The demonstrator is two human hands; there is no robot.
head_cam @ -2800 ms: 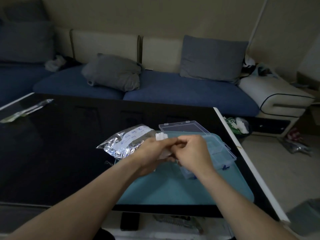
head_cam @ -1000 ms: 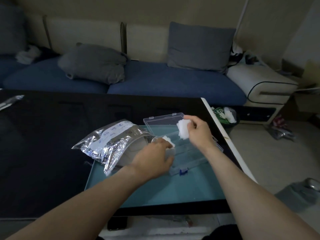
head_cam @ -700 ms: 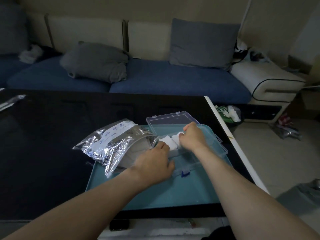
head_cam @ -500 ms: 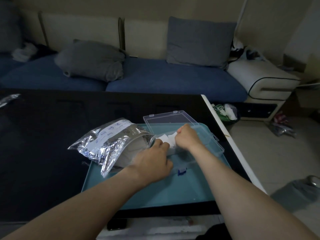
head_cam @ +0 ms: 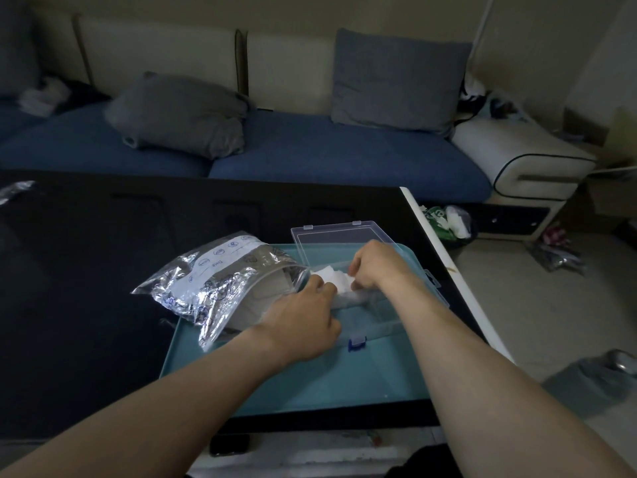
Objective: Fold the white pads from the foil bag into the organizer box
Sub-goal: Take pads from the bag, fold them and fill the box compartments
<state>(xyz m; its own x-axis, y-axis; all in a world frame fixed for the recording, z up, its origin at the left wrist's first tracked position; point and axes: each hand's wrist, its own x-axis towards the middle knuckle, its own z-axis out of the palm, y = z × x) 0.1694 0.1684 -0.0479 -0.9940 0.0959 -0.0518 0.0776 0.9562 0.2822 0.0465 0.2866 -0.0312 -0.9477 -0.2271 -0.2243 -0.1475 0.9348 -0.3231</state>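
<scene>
White pads (head_cam: 333,277) lie bunched at the far left end of the clear organizer box (head_cam: 372,305), near the middle of the frame, with both hands on them. The right hand (head_cam: 374,267) curls its fingers down onto the pads from the right, while the left hand (head_cam: 303,322) reaches in from the lower left, fingertips curled against their near edge. Whether either hand truly pinches a pad cannot be told. The box, lid (head_cam: 339,236) open behind it, sits on a teal tray (head_cam: 310,384) atop the black table (head_cam: 86,288). Just left of the box lies the crinkled foil bag (head_cam: 213,281), mouth facing the hands.
</scene>
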